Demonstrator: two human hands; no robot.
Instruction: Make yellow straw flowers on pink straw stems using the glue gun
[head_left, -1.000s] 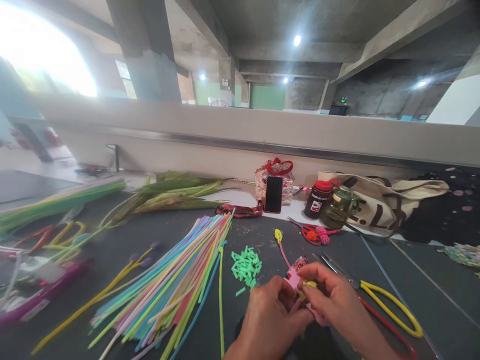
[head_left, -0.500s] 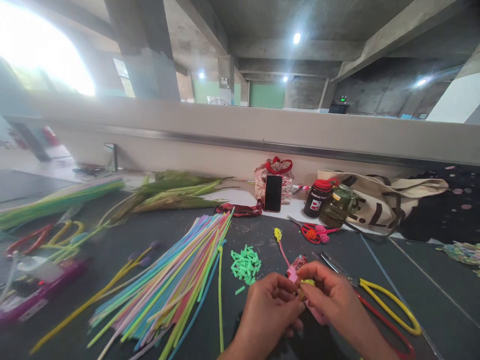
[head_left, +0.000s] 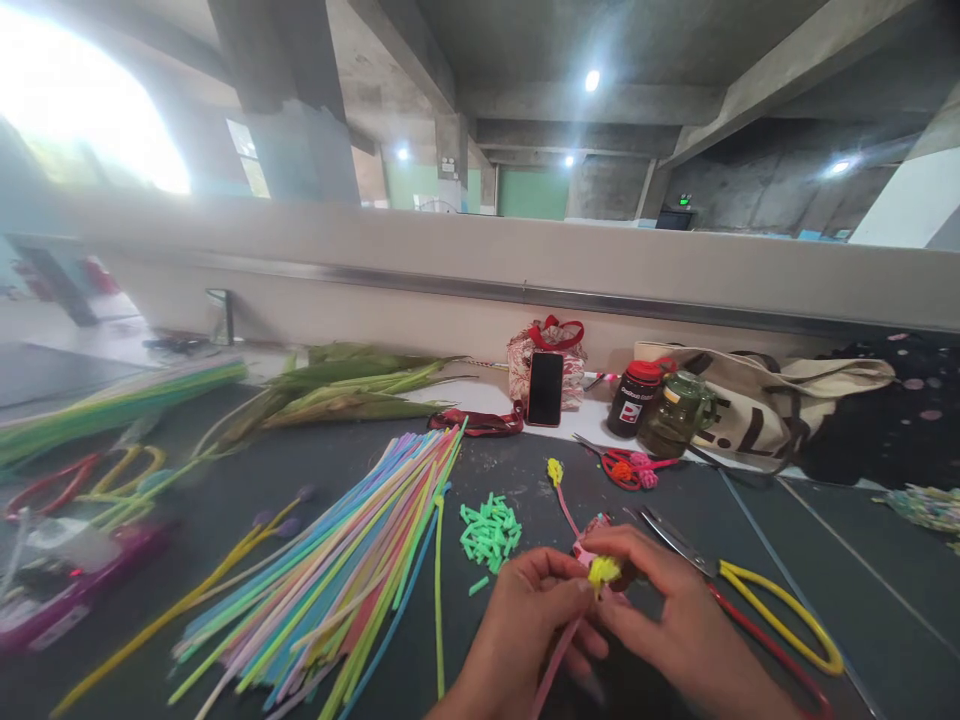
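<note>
Yellow tuft (head_left: 604, 571) sits between both hands (head_left: 529, 615) (head_left: 667, 610); scissors (head_left: 706, 566) narrow rightward room.

My dark table (head_left: 517, 470) carries a fanned bundle of pastel stems (head_left: 337, 560) spreading toward its near edge. Just right of them lie a loose heap of short green pieces (head_left: 490, 530) and a yellow-tipped pink stem (head_left: 555, 475). Yellow-and-red-handled scissors (head_left: 697, 557) lie nearer the right edge. Along the far edge: long green leaves (head_left: 352, 395), an upright phone (head_left: 545, 390), two bottles (head_left: 632, 402), a canvas bag (head_left: 757, 420).
</note>
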